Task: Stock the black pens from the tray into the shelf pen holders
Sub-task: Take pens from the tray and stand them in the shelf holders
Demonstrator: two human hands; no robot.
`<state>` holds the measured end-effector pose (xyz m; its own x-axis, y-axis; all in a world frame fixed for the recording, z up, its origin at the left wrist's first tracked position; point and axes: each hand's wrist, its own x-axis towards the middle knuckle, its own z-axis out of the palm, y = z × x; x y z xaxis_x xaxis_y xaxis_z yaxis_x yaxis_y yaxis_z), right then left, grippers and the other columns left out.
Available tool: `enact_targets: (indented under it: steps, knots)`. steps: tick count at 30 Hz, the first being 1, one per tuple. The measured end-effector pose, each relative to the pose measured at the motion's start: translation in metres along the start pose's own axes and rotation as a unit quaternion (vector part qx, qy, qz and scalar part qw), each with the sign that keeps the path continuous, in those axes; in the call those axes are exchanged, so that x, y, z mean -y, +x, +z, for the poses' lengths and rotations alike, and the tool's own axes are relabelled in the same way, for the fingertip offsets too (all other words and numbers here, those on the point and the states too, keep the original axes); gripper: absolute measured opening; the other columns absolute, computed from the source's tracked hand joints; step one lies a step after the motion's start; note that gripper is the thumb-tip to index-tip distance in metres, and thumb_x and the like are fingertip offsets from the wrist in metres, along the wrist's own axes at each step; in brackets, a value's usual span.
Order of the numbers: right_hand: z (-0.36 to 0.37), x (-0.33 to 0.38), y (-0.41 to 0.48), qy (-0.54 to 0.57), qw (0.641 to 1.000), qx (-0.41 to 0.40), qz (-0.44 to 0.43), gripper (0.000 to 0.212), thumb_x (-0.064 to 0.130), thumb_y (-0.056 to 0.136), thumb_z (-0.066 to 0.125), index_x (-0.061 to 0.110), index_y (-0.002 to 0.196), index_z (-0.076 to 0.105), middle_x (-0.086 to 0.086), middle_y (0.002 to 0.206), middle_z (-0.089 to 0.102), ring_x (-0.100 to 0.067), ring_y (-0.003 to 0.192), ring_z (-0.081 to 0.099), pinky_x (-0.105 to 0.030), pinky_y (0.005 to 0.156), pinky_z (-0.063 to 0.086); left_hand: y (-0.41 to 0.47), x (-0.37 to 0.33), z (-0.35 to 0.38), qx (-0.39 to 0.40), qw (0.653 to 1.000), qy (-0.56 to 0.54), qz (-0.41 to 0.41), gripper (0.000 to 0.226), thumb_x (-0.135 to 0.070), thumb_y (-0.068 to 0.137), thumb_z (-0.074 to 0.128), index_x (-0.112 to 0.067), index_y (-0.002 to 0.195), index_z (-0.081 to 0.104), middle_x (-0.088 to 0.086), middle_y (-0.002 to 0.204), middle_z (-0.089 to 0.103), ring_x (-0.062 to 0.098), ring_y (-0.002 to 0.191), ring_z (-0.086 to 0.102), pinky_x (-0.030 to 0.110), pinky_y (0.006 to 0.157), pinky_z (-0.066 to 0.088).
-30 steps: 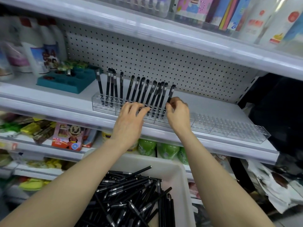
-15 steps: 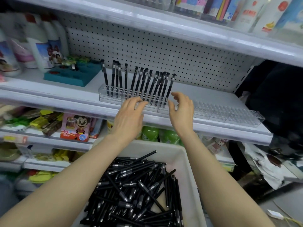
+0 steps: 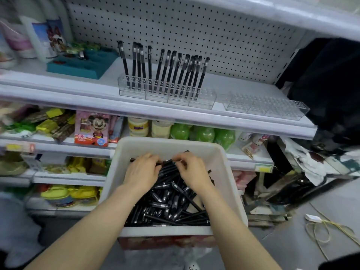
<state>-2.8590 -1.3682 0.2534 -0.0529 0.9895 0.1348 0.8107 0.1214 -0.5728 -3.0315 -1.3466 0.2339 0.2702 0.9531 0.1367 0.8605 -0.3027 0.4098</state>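
Observation:
A white tray [image 3: 229, 184] below the shelf holds a heap of loose black pens [image 3: 171, 205]. Both my hands are down in its far end. My left hand [image 3: 143, 171] lies on the heap with fingers curled round some pens. My right hand [image 3: 191, 171] pinches a pen at its fingertips, close to the left hand. On the shelf above, clear pen holders [image 3: 202, 100] carry several black pens [image 3: 175, 73] standing upright. More clear holders [image 3: 266, 106] to the right stand without pens.
A teal organiser [image 3: 81, 65] and white bottles [image 3: 41, 36] sit at the shelf's left. A pegboard [image 3: 194, 30] backs the shelf. Packaged goods fill the lower shelves [image 3: 74, 149]. A dark bag [image 3: 331, 90] hangs at right; papers and a cord [image 3: 319, 227] lie on the floor.
Both hands have come down from the pen holders on the shelf into the tray and curled onto pens. The view has tilted downward.

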Motion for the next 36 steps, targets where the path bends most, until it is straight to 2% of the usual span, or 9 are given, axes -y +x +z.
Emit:
enact_targets:
  steps: [3, 10, 15, 18, 22, 27, 29, 30, 36]
  knots:
    - [0.013, -0.004, -0.006, -0.053, 0.996, 0.064, -0.041, 0.027, 0.012, 0.092, 0.058, 0.017, 0.117, 0.069, 0.000, 0.118, 0.066, -0.020, 0.112, 0.057, -0.033, 0.097, 0.044, 0.003, 0.008, 0.005, 0.023, 1.000, 0.009, -0.019, 0.020, -0.027, 0.094, 0.054, -0.025, 0.110, 0.066, -0.002, 0.112, 0.065, 0.023, 0.104, 0.058, 0.036, 0.083, 0.047]
    - [0.011, -0.013, 0.000, -0.101, 0.990, 0.090, -0.040, 0.027, 0.025, 0.093, 0.061, 0.016, 0.118, 0.069, -0.004, 0.116, 0.061, -0.024, 0.113, 0.050, -0.029, 0.097, 0.036, 0.007, 0.007, 0.009, 0.044, 0.999, 0.009, -0.021, 0.023, -0.028, 0.097, 0.048, -0.027, 0.106, 0.069, -0.003, 0.108, 0.066, 0.021, 0.102, 0.058, 0.039, 0.083, 0.049]
    - [0.001, -0.012, 0.004, -0.100, 0.989, 0.105, -0.009, 0.020, 0.026, 0.088, 0.069, 0.018, 0.106, 0.066, 0.001, 0.104, 0.059, -0.020, 0.103, 0.054, -0.026, 0.079, 0.036, 0.009, 0.008, 0.007, 0.043, 0.999, -0.005, -0.032, 0.023, -0.030, 0.098, 0.046, -0.027, 0.104, 0.069, -0.003, 0.105, 0.067, 0.020, 0.099, 0.058, 0.039, 0.082, 0.049]
    - [-0.004, -0.009, 0.006, -0.115, 0.983, 0.143, -0.002, 0.023, 0.024, 0.089, 0.068, 0.019, 0.111, 0.066, -0.001, 0.108, 0.060, -0.020, 0.100, 0.057, -0.026, 0.076, 0.036, 0.008, 0.006, 0.006, 0.043, 0.998, -0.016, -0.036, 0.023, -0.032, 0.098, 0.045, -0.028, 0.102, 0.067, -0.003, 0.103, 0.066, 0.020, 0.097, 0.058, 0.040, 0.082, 0.049]
    - [-0.014, -0.012, 0.012, -0.136, 0.976, 0.169, 0.009, 0.016, 0.025, 0.086, 0.071, 0.016, 0.099, 0.070, -0.001, 0.097, 0.062, -0.022, 0.092, 0.060, -0.027, 0.073, 0.041, 0.009, 0.003, 0.001, 0.038, 0.997, -0.051, -0.043, 0.026, -0.035, 0.100, 0.042, -0.027, 0.105, 0.066, -0.004, 0.104, 0.065, 0.022, 0.098, 0.060, 0.040, 0.081, 0.049]
    - [-0.050, -0.014, 0.024, -0.072, 0.989, 0.128, -0.007, 0.017, 0.028, 0.091, 0.066, 0.016, 0.100, 0.073, -0.002, 0.092, 0.069, -0.014, 0.080, 0.060, -0.019, 0.065, 0.038, 0.027, -0.016, -0.025, -0.046, 0.992, -0.119, 0.011, 0.021, -0.027, 0.098, 0.049, -0.026, 0.111, 0.066, -0.004, 0.110, 0.064, 0.019, 0.100, 0.059, 0.035, 0.085, 0.047]
    - [-0.067, -0.012, 0.033, -0.019, 0.995, 0.096, -0.011, 0.014, 0.025, 0.092, 0.065, 0.016, 0.100, 0.073, 0.003, 0.081, 0.066, -0.007, 0.064, 0.055, -0.014, 0.064, 0.045, 0.041, -0.030, -0.040, -0.081, 0.990, -0.109, 0.046, 0.023, -0.024, 0.097, 0.051, -0.023, 0.113, 0.066, -0.003, 0.111, 0.064, 0.020, 0.103, 0.058, 0.033, 0.086, 0.045]
    - [-0.075, -0.011, 0.040, 0.022, 0.997, 0.071, -0.010, 0.012, 0.024, 0.091, 0.066, 0.017, 0.099, 0.072, 0.005, 0.077, 0.065, -0.006, 0.060, 0.054, -0.020, 0.064, 0.051, 0.049, -0.036, -0.047, -0.100, 0.987, -0.103, 0.066, 0.023, -0.023, 0.097, 0.051, -0.022, 0.115, 0.066, -0.003, 0.111, 0.063, 0.020, 0.103, 0.058, 0.033, 0.087, 0.044]
    - [-0.130, 0.000, 0.082, 0.156, 0.985, -0.078, -0.005, 0.020, 0.019, 0.090, 0.068, 0.014, 0.109, 0.065, -0.003, 0.082, 0.070, -0.010, 0.066, 0.060, -0.024, 0.061, 0.054, 0.106, -0.077, -0.080, -0.175, 0.977, -0.020, 0.119, 0.044, -0.017, 0.096, 0.054, -0.025, 0.138, 0.047, -0.006, 0.137, 0.046, 0.014, 0.127, 0.040, 0.032, 0.105, 0.037]
